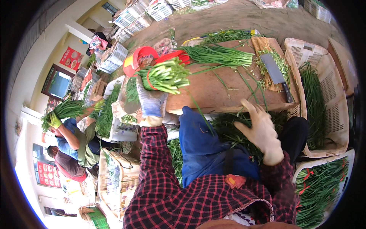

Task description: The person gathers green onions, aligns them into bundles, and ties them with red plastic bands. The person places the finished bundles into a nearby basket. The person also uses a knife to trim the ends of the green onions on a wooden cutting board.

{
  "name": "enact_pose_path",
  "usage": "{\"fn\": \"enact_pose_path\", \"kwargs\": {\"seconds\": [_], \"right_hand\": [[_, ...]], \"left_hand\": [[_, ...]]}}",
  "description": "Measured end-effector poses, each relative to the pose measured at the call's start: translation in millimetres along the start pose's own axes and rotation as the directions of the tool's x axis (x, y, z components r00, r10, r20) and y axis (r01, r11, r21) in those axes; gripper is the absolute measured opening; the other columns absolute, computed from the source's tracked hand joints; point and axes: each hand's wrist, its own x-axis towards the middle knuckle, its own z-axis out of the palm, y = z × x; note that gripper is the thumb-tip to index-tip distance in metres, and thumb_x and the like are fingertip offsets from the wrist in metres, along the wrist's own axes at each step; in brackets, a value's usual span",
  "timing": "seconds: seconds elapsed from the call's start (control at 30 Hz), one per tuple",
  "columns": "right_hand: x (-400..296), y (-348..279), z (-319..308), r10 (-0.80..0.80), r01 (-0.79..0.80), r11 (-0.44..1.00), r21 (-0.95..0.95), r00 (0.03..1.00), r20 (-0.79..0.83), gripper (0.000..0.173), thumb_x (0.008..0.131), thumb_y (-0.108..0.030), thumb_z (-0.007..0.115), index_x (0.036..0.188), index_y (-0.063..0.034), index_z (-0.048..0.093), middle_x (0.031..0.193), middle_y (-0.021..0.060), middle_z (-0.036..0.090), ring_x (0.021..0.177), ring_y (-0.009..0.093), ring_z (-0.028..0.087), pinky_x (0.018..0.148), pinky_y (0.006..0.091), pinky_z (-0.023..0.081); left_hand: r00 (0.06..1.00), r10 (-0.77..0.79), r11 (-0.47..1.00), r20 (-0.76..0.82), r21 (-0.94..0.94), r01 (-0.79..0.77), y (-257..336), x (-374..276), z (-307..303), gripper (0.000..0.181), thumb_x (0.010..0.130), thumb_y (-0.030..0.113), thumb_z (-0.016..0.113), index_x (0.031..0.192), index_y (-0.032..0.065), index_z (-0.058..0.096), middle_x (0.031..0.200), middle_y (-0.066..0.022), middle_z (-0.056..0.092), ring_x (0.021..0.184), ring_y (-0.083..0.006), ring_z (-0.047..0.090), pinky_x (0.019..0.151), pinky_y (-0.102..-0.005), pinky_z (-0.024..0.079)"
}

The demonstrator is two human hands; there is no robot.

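My left hand (151, 100), in a knit work glove, holds a bunch of green garlic chives (167, 75) bound with a red band, its cut ends pointing right over the wooden board (206, 86). My right hand (260, 128), in a pale glove, is held with fingers spread above my lap near the board's front edge, holding nothing. Loose green stalks (223, 55) lie across the far part of the board. A cleaver (273, 68) rests on a brown cloth (260, 45) among chopped bits at the board's right end. Red strips (174, 57) lie by the loose stalks.
A red bucket (128, 64) stands beyond my left hand. On the right are a white plastic crate (328, 111) with loose greens and another crate (350, 171) with banded bunches. At left, a co-worker (67, 130) in yellow-green gloves lifts greens beside another person (65, 163).
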Motion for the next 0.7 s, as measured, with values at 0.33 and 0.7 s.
{"fn": "enact_pose_path", "kwargs": {"seconds": [0.33, 0.7], "right_hand": [[30.9, -22.8, 37.8, -0.03, 0.061, 0.685, 0.726, 0.998, -0.055, 0.016, 0.096, -0.015, 0.055, 0.098, 0.0003, 0.06, 0.085, 0.017, 0.064, 0.079, 0.033, 0.064, 0.071, 0.0381, 0.049], [-1.0, 1.9, -6.3, -0.071, 0.119, 0.938, 0.325, 0.985, -0.156, 0.059, 0.086, -0.018, 0.071, 0.135, 0.0005, 0.045, 0.121, 0.0263, 0.059, 0.115, 0.041, 0.056, 0.098, 0.0419, 0.044]], "left_hand": [[0.991, 0.043, 0.996, 0.124, 0.074, -0.052, -59.1, 16.8, 3.4, 0.055, 0.09, 0.051, 0.058, 0.128, 0.0107, 0.058, 0.127, -0.0091, 0.061, 0.112, -0.0291, 0.059, 0.1, -0.0485, 0.047], [0.963, 0.021, 1.0, 0.27, -0.005, -0.02, -113.6, -37.6, 15.1, 0.05, 0.085, 0.036, 0.07, 0.122, 0.0062, 0.057, 0.113, -0.013, 0.065, 0.102, -0.0301, 0.062, 0.094, -0.0472, 0.05]]}}
